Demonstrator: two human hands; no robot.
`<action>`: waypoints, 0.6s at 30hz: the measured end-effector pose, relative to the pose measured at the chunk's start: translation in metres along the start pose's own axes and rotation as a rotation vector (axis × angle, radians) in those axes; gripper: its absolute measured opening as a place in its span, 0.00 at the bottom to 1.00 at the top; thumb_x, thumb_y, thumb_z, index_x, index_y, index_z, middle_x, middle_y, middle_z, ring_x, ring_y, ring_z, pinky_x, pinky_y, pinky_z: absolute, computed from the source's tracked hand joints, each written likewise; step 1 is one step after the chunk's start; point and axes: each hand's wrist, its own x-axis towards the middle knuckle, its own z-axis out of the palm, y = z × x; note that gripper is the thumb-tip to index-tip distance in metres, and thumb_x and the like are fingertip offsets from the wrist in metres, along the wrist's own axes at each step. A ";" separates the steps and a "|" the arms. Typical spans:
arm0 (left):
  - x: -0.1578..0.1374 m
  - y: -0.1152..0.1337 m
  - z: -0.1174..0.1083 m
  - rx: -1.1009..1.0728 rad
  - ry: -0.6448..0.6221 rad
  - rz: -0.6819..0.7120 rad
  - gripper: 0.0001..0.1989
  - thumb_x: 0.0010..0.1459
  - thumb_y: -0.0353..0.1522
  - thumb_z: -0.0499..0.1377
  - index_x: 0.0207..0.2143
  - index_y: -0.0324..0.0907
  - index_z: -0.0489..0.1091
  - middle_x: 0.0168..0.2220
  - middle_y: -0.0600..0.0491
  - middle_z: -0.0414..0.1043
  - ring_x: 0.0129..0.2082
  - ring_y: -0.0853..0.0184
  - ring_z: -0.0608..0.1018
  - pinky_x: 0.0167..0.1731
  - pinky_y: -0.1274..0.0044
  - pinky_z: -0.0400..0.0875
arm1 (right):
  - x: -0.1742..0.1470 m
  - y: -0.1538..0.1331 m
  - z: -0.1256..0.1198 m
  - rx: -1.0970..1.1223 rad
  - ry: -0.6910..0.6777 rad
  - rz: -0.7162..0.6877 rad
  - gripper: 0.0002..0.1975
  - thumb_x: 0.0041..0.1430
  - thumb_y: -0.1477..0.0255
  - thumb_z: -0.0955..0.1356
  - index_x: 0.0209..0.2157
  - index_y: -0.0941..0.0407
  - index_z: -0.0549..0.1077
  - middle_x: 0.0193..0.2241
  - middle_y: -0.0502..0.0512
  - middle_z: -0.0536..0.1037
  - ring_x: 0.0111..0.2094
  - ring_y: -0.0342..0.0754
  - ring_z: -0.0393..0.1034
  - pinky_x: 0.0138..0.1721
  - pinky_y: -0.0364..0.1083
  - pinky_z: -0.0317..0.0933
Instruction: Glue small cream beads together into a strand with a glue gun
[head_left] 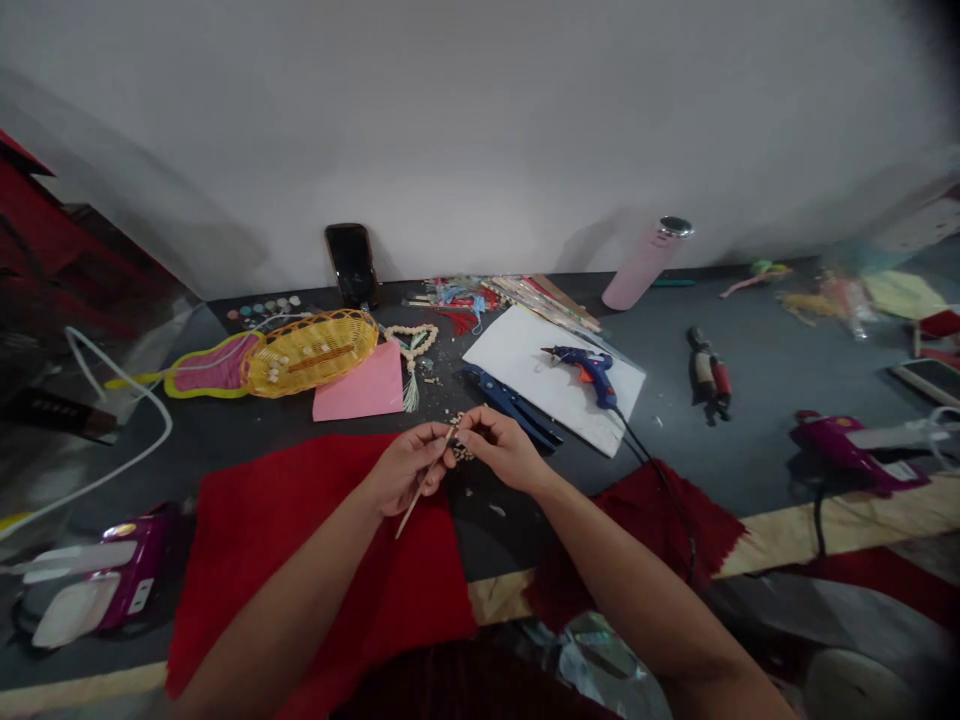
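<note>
Thin stick [410, 509] slants away rightward; left hand [409, 465] grip clamped on it, right hand [501, 447] grip unclear

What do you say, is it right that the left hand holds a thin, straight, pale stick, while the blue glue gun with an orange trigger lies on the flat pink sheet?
Not quite: the head view shows the blue glue gun lying on the flat white sheet, not on the flat pink sheet. The left hand does hold the thin, straight, pale stick.
</note>
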 end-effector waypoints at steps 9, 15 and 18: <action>0.001 -0.001 -0.004 0.010 -0.028 -0.011 0.13 0.52 0.37 0.61 0.35 0.40 0.61 0.25 0.56 0.68 0.13 0.80 0.63 0.09 0.88 0.57 | 0.000 0.003 0.006 0.017 -0.019 0.024 0.12 0.57 0.61 0.64 0.31 0.56 0.65 0.23 0.46 0.64 0.23 0.39 0.55 0.25 0.40 0.52; 0.001 -0.004 -0.002 0.065 0.036 0.010 0.15 0.50 0.38 0.61 0.33 0.42 0.58 0.24 0.57 0.68 0.13 0.78 0.64 0.08 0.87 0.57 | 0.000 0.003 0.010 -0.024 -0.021 -0.023 0.10 0.59 0.63 0.62 0.32 0.56 0.64 0.24 0.47 0.64 0.25 0.40 0.57 0.27 0.40 0.54; 0.002 -0.008 0.001 0.141 0.092 0.051 0.14 0.51 0.40 0.60 0.32 0.41 0.59 0.23 0.58 0.68 0.12 0.79 0.63 0.08 0.87 0.57 | -0.001 0.004 0.009 -0.086 -0.003 -0.035 0.09 0.59 0.64 0.62 0.32 0.56 0.65 0.25 0.47 0.64 0.25 0.40 0.56 0.26 0.40 0.54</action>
